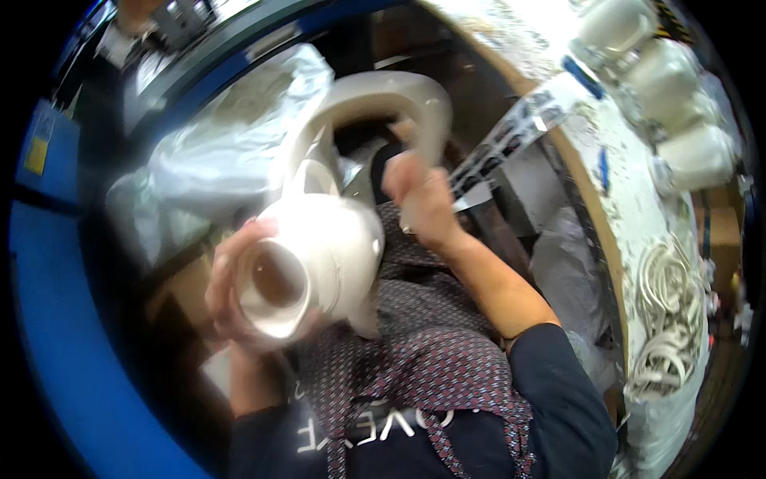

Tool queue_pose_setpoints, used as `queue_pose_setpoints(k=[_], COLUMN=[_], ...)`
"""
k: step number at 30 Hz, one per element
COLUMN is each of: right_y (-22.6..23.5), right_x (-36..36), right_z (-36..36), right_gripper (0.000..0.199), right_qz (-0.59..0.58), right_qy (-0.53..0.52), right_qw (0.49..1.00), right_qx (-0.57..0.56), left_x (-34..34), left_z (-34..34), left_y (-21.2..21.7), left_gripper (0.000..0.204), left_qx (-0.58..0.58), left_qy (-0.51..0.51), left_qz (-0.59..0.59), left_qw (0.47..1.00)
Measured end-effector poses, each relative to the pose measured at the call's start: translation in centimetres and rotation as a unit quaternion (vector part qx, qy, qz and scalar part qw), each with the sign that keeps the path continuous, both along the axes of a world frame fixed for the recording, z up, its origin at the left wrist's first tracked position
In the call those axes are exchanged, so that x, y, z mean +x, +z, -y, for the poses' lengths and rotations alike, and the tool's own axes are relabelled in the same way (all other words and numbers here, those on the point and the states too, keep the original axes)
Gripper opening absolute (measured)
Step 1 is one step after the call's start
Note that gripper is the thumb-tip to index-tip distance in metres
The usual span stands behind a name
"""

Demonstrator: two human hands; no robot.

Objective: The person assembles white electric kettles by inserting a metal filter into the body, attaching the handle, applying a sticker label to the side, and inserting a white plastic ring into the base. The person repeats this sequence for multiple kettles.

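A glossy white plastic appliance housing (343, 239) with a wide round opening and a large looped handle (391, 84) is held over my lap. My left hand (231, 279) wraps around the housing beside the round opening, which faces toward me. At the free end of the loop, my right hand (427, 199) is closed on the handle, its fingers blurred by motion. Just right of that hand, a long strip of dark printed stickers (511, 136) slants up to the worktable. A patterned apron (431, 319) lies under the housing.
Along the right runs a worn white worktable (630, 215) with several white cylindrical parts (694, 156), coiled white cords (666, 279) and a blue pen-like tool (604, 169). Clear plastic bagging (215, 168) lies at the far left, beside blue panels (72, 319). A cardboard box (187, 291) sits below.
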State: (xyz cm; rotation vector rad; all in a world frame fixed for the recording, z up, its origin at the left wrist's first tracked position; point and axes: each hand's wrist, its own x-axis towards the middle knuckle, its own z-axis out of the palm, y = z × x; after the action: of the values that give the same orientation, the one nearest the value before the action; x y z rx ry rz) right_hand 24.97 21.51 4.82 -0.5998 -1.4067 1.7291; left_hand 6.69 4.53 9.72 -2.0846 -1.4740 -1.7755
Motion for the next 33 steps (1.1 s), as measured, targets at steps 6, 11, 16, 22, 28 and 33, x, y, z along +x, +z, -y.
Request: queue_pose_setpoints(k=[6, 11, 16, 22, 28, 33], right_y=[-0.9, -0.1, 0.7, 1.7, 1.4, 6.6], right_x=[-3.7, -4.3, -4.8, -5.5, -4.8, -3.2], right_z=[-0.5, 1.3, 1.2, 0.6, -1.2, 2.7], right_gripper=[0.037, 0.028, 0.02, 0.015, 0.044, 0.058], right_qz=[-0.165, -0.204, -0.035, -0.082, 0.163, 0.06], right_qy=[-0.046, 0.019, 0.065, 0.071, 0.002, 0.081], right_qw=[0.95, 0.932, 0.974, 0.985, 0.969, 0.956], right_qx=[-0.26, -0.3, -0.216, 0.138, 0.186, 0.275], left_x=[0.4, 0.6, 1.1, -2.0, -5.4, -3.8], left_z=[0.9, 1.1, 1.7, 0.8, -2.6, -3.2], left_y=[-0.9, 0.1, 0.2, -4.4, -6.1, -7.1], left_gripper=[0.077, 0.078, 0.083, 0.069, 0.054, 0.04], left_qx=[-0.051, -0.101, -0.113, 0.059, -0.207, -0.172], left_qy=[0.081, 0.066, 0.017, 0.495, -0.156, -0.134], left_qz=[-0.03, -0.047, 0.001, 0.02, 0.66, 0.695], left_qw=[0.995, 0.992, 0.993, 0.867, 0.705, 0.685])
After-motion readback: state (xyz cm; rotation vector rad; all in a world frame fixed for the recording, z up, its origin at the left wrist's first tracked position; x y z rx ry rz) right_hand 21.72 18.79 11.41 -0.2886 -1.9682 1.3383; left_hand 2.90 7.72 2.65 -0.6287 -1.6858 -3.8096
